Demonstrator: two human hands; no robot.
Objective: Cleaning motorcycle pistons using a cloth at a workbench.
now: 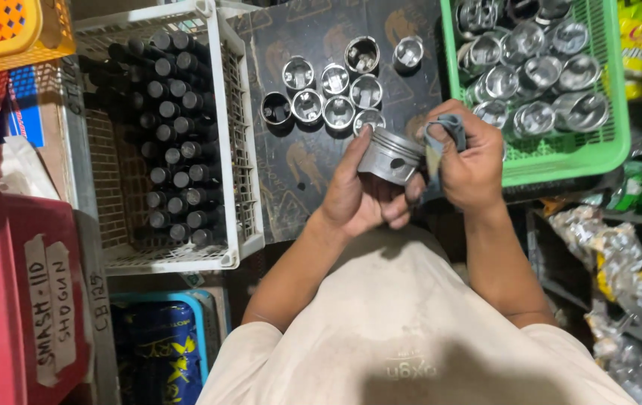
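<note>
piston (390, 155): silver, ringed near the crown, held at centre of view above the dark surface (313, 172), lying on its side.
left hand (362, 196): clamped on the piston from below, thumb along its 9 o'clock flank.
right hand (469, 159): closed on a folded grey cloth (441, 139), pressed to the piston's 3 o'clock edge.
loose pistons (336, 90): standing in rows at 12 o'clock.
green basket (613, 142): at 2 o'clock, full of pistons.
white crate (242, 135): at 9 o'clock, black cylindrical parts upright.
handling note: judged best to turn the piston in a firm grip, keeping the cloth flat along the ring grooves.
</note>
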